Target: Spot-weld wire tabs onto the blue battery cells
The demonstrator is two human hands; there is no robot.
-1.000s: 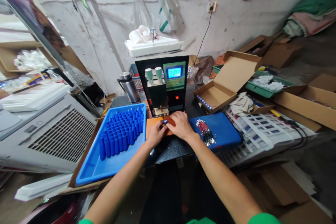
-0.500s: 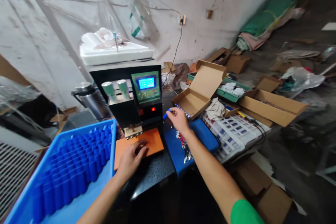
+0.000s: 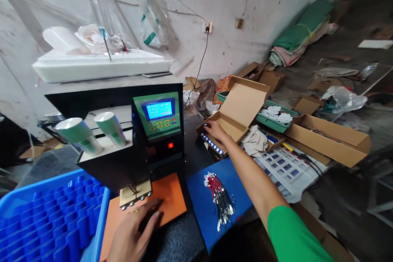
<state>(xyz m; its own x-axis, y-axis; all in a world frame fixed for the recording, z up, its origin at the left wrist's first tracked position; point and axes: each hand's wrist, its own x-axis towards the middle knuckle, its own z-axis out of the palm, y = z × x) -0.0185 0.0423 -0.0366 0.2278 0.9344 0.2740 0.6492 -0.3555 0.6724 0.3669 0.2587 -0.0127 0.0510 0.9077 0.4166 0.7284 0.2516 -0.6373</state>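
Observation:
My left hand [image 3: 138, 225] rests on the orange plate [image 3: 170, 196], just below the electrodes of a spot welder [image 3: 135, 192]. Its fingers are stretched out and hold nothing. My right hand [image 3: 215, 130] reaches into the open cardboard box [image 3: 235, 125]. A bit of a blue battery cell [image 3: 206, 125] shows at its fingertips; the rest is hidden. Along the box's front edge runs a row of blue cells with white ends [image 3: 211, 144]. Red and black wire leads with white connectors [image 3: 219, 196] lie in a bundle on the blue mat [image 3: 196, 196].
A blue tray [image 3: 106, 204] full of upright blue cylinders stands at the left. The welder's lit display [image 3: 159, 109] faces me, with two green-wrapped rolls [image 3: 110, 129] beside it. Behind the box are a green bin [image 3: 273, 120] of white parts and a long carton [image 3: 334, 141].
My right hand has moved from above the blue mat to the cardboard box, carrying the blue cell. My left hand stays on the orange plate. The view has shifted closer to the welder.

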